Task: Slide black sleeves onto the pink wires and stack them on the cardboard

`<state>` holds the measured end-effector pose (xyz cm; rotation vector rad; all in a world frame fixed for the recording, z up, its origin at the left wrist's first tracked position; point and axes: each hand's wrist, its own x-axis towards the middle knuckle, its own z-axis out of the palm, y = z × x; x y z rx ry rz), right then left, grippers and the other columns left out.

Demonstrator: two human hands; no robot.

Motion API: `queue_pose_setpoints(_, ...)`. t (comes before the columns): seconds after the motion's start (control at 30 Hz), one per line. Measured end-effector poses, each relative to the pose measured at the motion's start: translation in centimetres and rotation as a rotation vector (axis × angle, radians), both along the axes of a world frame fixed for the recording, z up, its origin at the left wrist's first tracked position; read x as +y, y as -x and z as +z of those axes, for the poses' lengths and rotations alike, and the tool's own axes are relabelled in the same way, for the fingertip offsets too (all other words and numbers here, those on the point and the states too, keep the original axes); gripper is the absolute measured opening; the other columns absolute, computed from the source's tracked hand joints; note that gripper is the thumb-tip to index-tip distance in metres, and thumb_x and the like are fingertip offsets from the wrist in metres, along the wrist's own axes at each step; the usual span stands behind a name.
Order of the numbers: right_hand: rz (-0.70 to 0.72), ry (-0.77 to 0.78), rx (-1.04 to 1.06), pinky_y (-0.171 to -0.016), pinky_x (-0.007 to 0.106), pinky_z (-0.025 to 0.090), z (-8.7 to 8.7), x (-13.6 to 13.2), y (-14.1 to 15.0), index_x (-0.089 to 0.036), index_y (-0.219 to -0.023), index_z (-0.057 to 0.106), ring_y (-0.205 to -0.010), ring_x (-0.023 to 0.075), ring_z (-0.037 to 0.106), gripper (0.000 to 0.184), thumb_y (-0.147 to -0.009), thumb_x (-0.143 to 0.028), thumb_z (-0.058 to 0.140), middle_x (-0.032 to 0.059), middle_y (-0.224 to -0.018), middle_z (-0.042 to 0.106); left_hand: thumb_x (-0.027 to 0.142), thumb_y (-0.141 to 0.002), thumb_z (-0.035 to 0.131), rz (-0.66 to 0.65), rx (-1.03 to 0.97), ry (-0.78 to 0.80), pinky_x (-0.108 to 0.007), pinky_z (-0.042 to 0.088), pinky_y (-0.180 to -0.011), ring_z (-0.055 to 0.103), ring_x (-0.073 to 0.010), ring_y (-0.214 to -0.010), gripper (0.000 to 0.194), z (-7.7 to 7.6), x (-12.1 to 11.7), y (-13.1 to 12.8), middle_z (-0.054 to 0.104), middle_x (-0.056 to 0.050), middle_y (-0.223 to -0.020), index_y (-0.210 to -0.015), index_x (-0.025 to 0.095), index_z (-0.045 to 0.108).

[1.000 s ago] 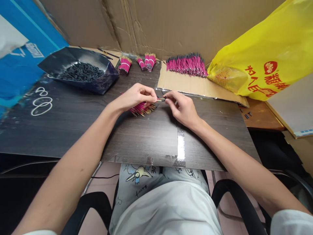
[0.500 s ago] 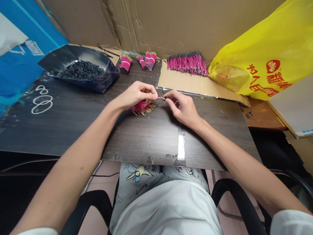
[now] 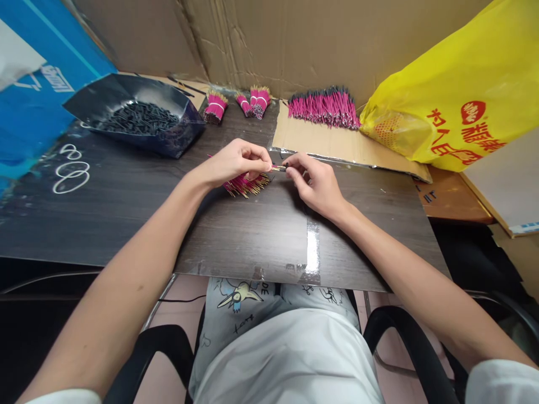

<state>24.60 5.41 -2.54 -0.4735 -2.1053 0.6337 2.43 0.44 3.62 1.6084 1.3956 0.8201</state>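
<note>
Between thumb and forefinger, my left hand [image 3: 244, 161] pinches a pink wire with a gold-coloured tip [image 3: 276, 168] that points right. My right hand [image 3: 314, 179] is closed in a pinch on a small black sleeve [image 3: 285, 168], mostly hidden by the fingertips. Tip and sleeve meet end to end or nearly so; whether one is inside the other I cannot tell. Below my left hand lies a loose pile of pink wires [image 3: 246, 185], gold ends towards me, partly covered by that hand.
A dark open bag [image 3: 185, 132] of black sleeves stands left, near white rubber bands [image 3: 71, 177]. Banded pink wire bundles [image 3: 215, 108] sit at the back. Pink wires with black ends [image 3: 322, 108] lie on cardboard [image 3: 303, 137]. A yellow plastic bag [image 3: 455, 95] stands right.
Both hands stay almost in place, still pinching the wire and the sleeve. The view has shifted very slightly.
</note>
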Motion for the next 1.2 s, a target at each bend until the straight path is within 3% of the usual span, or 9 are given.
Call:
queue_pose_setpoints(0.73,0.026,-0.043,0.039,-0.076,0.03,0.049,-0.5,0.2,0.1,-0.018,-0.106,0.064,-0.078,0.0147,0.063,0.012,-0.101,-0.016,0.054,0.0013,-0.087,0.069,0.033,-0.08,0.077,-0.01,0.028,-0.037,-0.016,0.031,-0.048,0.046,-0.0028,-0.05,0.022,-0.1,-0.1,-0.2,0.056,0.002,-0.057,-0.077,0.012,0.072)
queue_pose_setpoints(0.97,0.065,0.014,0.043,-0.075,0.029,0.051,-0.7,0.2,0.2,-0.019,-0.108,0.062,-0.076,0.0139,0.067,0.012,-0.102,-0.017,0.053,0.0013,-0.089,0.073,0.038,-0.081,0.078,-0.01,0.059,-0.053,-0.018,0.028,-0.048,0.043,-0.0026,-0.05,0.027,-0.2,-0.2,-0.7,0.056,0.002,-0.057,-0.078,0.012,0.075)
queue_pose_setpoints(1.2,0.056,0.039,0.047,-0.076,0.029,0.053,-0.8,0.2,0.1,-0.018,-0.112,0.062,-0.079,0.0144,0.072,0.014,-0.101,-0.018,0.052,0.0021,-0.094,0.076,0.039,-0.079,0.079,0.0,0.098,-0.119,-0.017,0.035,-0.057,0.05,-0.0036,-0.059,0.028,-1.0,0.3,-0.5,0.066,0.0,-0.065,-0.086,0.012,0.083)
